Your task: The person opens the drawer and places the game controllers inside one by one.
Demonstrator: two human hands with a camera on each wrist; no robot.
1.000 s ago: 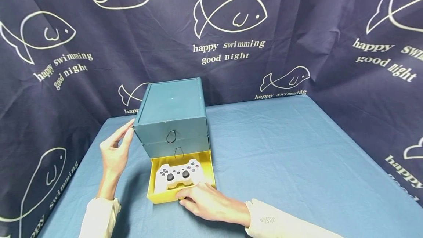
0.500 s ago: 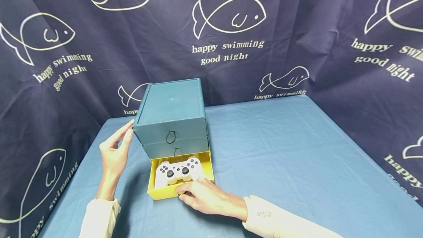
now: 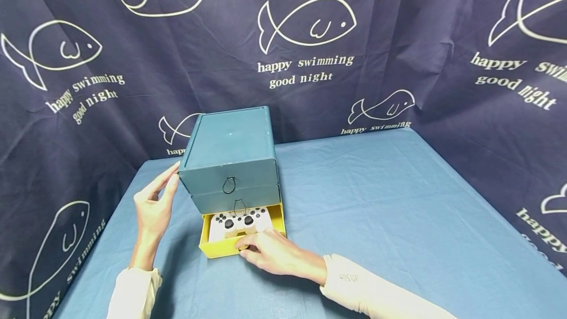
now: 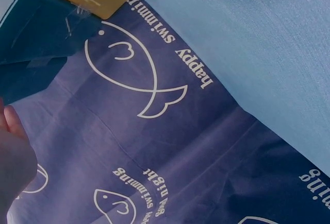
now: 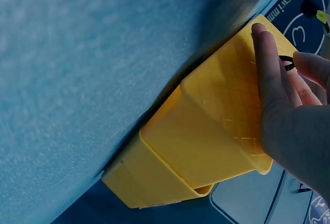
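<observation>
In the head view, a stacked drawer unit has two blue-green upper drawers with black loop pulls. Below them, a yellow drawer stands partly out. A white game controller lies in it, its lower right side hidden by my right hand. That hand is at the yellow drawer's front, thumb and finger pinching its black loop pull, with other fingers lying along the front in the right wrist view. My left hand, fingers fairly straight, touches the unit's left front corner.
A blue cloth covers the table. Dark blue curtains printed with white fish stand behind and on both sides. The unit sits near the back curtain, left of the middle.
The yellow drawer has slid further into the unit, with the controller and my right hand moving along with it. The left hand stays at the corner.
</observation>
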